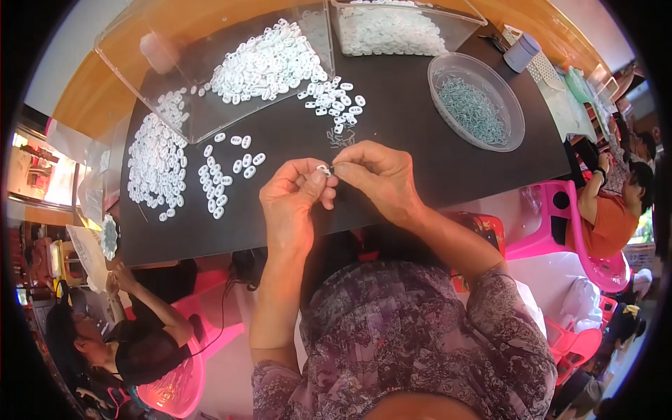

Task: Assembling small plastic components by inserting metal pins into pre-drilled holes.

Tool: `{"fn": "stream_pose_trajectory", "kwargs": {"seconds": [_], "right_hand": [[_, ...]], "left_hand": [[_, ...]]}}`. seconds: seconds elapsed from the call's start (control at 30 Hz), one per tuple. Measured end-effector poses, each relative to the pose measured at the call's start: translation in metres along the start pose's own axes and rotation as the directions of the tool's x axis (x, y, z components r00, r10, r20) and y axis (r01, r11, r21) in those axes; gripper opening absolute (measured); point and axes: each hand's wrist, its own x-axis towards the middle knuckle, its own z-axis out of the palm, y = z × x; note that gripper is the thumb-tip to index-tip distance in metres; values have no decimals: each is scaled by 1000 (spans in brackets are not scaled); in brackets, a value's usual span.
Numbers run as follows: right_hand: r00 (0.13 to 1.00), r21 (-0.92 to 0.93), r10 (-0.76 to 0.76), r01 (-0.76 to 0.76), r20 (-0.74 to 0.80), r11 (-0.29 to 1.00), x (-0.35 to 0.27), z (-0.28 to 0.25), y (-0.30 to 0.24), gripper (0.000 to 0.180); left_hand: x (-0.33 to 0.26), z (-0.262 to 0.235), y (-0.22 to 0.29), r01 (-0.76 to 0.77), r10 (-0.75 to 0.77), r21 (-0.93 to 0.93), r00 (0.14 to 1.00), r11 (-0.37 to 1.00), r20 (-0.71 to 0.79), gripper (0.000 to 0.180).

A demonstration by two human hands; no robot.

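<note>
My left hand point(292, 199) is closed, pinching a small white oval plastic piece point(323, 169) between thumb and fingertips. Against that piece, the thumb and forefinger of my right hand point(381, 175) are pressed together. Whatever they grip is too small and covered to make out. Just beyond my fingers lies a little heap of thin metal pins point(341, 137) on the dark table point(280, 133). Behind it is a loose cluster of white oval pieces point(336, 100), each with dark marks. More such pieces point(213, 183) are scattered left of my left hand.
A clear box point(231, 124) on its side spills white pieces; another clear bin point(458, 24) stands behind. A round dish point(516, 133) holds many greenish pins. A grey-lilac container point(521, 52) stands at far right. People sit on pink chairs point(539, 224) on both sides.
</note>
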Motion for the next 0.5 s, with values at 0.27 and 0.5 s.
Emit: {"fn": "stream_pose_trajectory", "kwargs": {"seconds": [0.27, 0.5], "right_hand": [[998, 168, 13, -23, 59, 986, -8, 8, -2, 4], [996, 95, 47, -54, 69, 994, -13, 6, 4, 7]], "left_hand": [[-9, -1, -4, -65, 65, 4, 998, 998, -12, 7], [-15, 2, -3, -89, 89, 16, 996, 996, -26, 7]]}}
